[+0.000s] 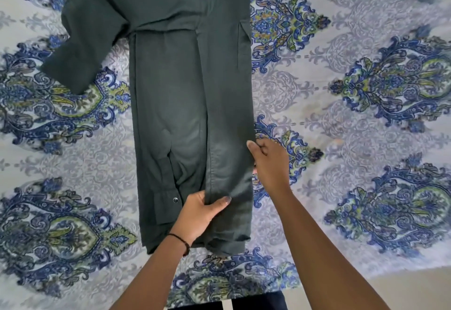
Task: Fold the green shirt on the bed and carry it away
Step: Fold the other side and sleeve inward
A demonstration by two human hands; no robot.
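The green shirt (175, 95) lies flat and lengthwise on the bed (366, 104), spread over the blue paisley bedsheet (353, 41); its right side is already folded in, giving a long straight edge, while the left sleeve (78, 46) splays out over the sheet at the upper left.

Both hands are on the near end of the shirt. The left hand (199, 215) is down by the hem, clamped on a lengthwise fold of cloth; the thumb lies across the top of the fabric and the fingers (194, 197) tuck in beneath the fold, so that hand has a firm hold on the shirt. A dark cord bracelet (182, 241) sits on that wrist; just beside the hand, to its left, a metal snap button (175, 200) shows on the cuff of the folded-in right sleeve.

The right hand (269, 163) is further up, at the shirt's right edge; its fingers (252, 147) curl round that edge and pinch it, with the cloth running straight between the two hands. The hem reaches close to the near edge of the bed; beyond the sheet at the lower right is a strip of pale floor (419, 290).
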